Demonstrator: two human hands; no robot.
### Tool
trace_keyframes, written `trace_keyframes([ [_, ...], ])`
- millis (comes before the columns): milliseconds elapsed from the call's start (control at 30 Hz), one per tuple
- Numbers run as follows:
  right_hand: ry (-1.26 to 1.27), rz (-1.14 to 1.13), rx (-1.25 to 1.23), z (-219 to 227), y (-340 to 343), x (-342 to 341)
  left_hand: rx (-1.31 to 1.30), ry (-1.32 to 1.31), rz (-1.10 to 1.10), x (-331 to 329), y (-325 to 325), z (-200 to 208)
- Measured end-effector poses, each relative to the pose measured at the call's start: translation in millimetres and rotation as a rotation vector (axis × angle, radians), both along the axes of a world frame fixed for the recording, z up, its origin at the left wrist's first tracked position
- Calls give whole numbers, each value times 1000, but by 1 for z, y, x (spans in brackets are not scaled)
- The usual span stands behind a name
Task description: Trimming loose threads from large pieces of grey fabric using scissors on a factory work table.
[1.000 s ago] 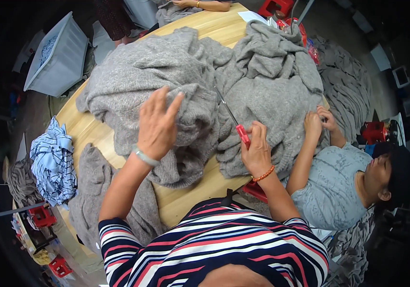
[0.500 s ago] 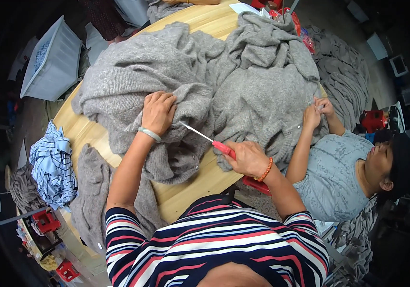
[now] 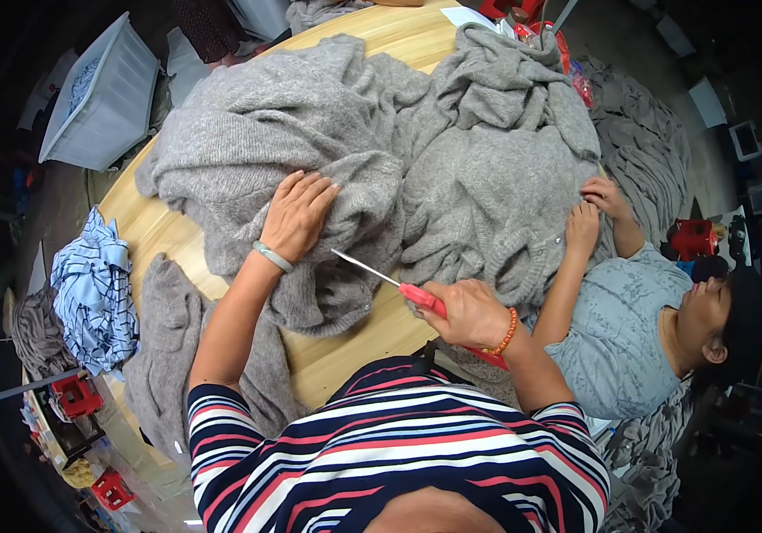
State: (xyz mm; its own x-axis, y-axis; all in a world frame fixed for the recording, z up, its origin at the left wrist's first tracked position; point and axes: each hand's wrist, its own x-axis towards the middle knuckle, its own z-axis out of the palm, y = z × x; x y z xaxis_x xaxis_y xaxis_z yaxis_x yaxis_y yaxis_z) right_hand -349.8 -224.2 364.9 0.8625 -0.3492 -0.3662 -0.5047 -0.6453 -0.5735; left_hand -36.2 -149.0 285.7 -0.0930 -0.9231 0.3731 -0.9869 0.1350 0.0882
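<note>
left hand (image 3: 301, 216): while its forearm reaches up from the lower edge, it lies palm down on the left sweater heap (image 3: 247, 133), fingers stretched and side by side; the thumb side is hidden, so i cannot tell whether it pinches any cloth.
right hand (image 3: 468, 313): clamped around the handle of a red-handled tool (image 3: 422, 298), knuckles up, near the close edge of the table (image 3: 319, 364).
tool shaft: thin and metal, slanting up and to the left from the fist; its tip is just below the left hand, over the folds, and i cannot tell whether it touches the knit.
left heap: gray, loosely bunched on the wood.
right sweater heap (image 3: 496, 186): also gray, against the left one, with a twisted bundle at its far end.
lower gray garment (image 3: 163, 333): on the table's left part, partly behind the left forearm.
blue cloth (image 3: 92, 293): dark-lined, crumpled, left of that garment.
wrists: pale bangle (image 3: 274, 258) on the left, orange beads (image 3: 507, 333) on the right.
co-worker: at the right, in a patterned gray-blue top (image 3: 621, 320), both hands close together by the right heap's edge.
white tub (image 3: 105, 107): beyond the table, upper left, blue cloth inside.
</note>
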Motion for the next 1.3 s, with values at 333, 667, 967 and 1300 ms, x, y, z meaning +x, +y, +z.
trace_keyframes([
  [333,-244,-205,-67,-25,-10,-17,-115,127,179,-4,53,36],
  [667,-240,-193,-44,-27,-12,-18,-113,140,250,1,58,29],
  [967,-200,-193,-56,-25,-8,-18,-138,243,238,12,52,31],
  [1300,-161,-8,-37,-15,-2,5,-103,230,217,12,49,24],
])
